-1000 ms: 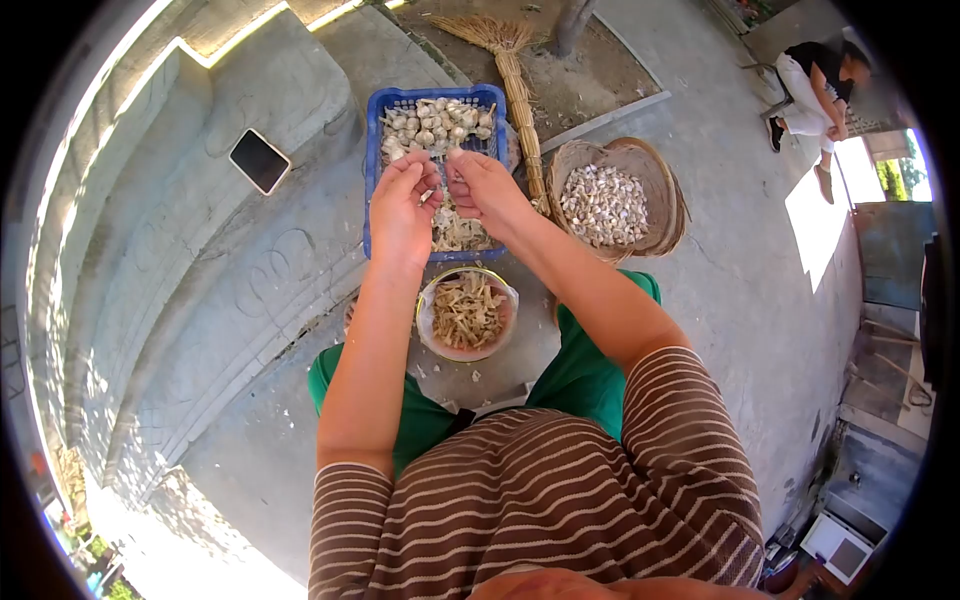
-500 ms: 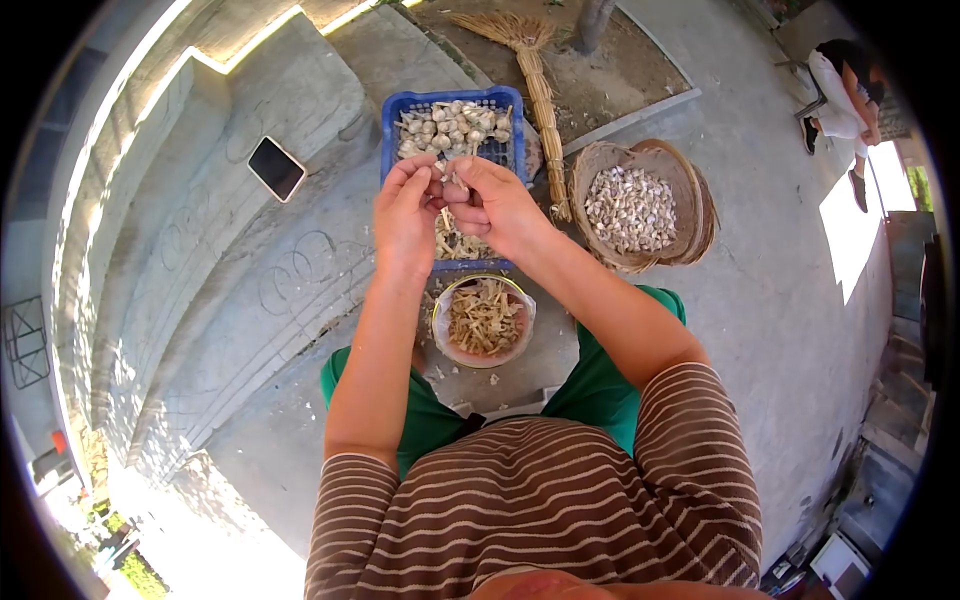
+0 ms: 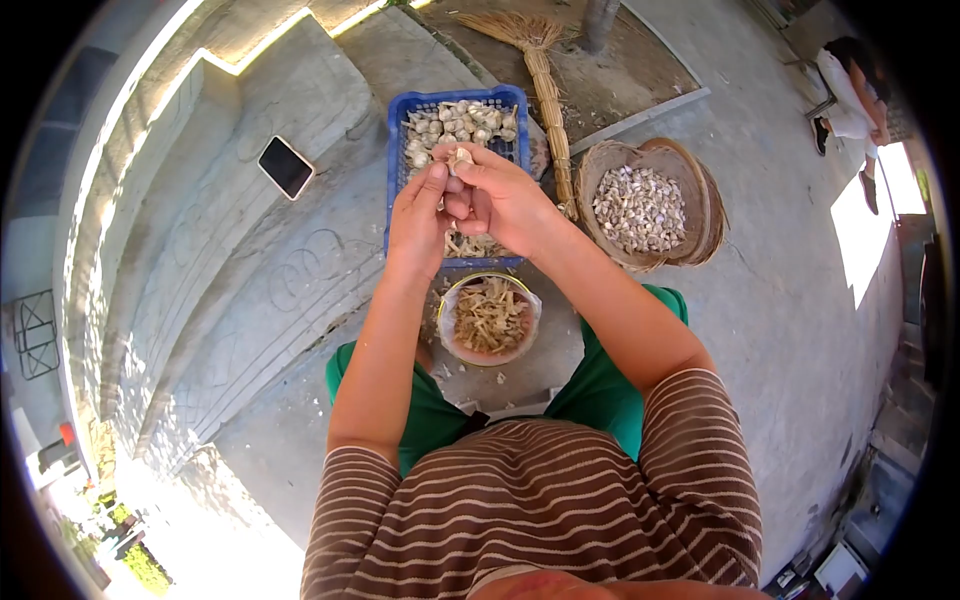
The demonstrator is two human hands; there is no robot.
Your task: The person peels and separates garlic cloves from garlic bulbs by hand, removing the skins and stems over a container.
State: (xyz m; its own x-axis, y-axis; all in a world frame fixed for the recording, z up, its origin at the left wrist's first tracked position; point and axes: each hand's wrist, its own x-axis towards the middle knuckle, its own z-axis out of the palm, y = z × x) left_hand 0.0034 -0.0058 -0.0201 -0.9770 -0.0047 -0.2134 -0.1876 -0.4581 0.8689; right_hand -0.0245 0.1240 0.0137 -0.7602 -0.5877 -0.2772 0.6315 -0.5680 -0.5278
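Over the blue crate my two hands meet, fingers touching. A pale piece of garlic point(image 3: 461, 157) shows at the thumb and fingertips of my right hand point(image 3: 505, 200), which is closed on it. My left hand point(image 3: 418, 222) is closed too, its thumb bent against the fingers; whatever lies inside is hidden. The blue plastic crate point(image 3: 394, 180) holds whole garlic bulbs point(image 3: 455, 122) at its far end and pale scraps point(image 3: 472, 245) at its near end. Between my knees stands a lined bucket point(image 3: 530, 335) of dry stalk pieces point(image 3: 490, 315).
Right of the crate, a round woven basket point(image 3: 602, 165) holds many separated cloves point(image 3: 640, 208). A straw broom point(image 3: 545, 95) lies behind it. A phone point(image 3: 287, 167) rests on the concrete step point(image 3: 270, 230) at left. Another person point(image 3: 850, 95) is at the far right.
The garlic piece has come up to my right fingertips, and my right hand has turned slightly. My left fingers have curled in closer. The whole view has shifted a little.
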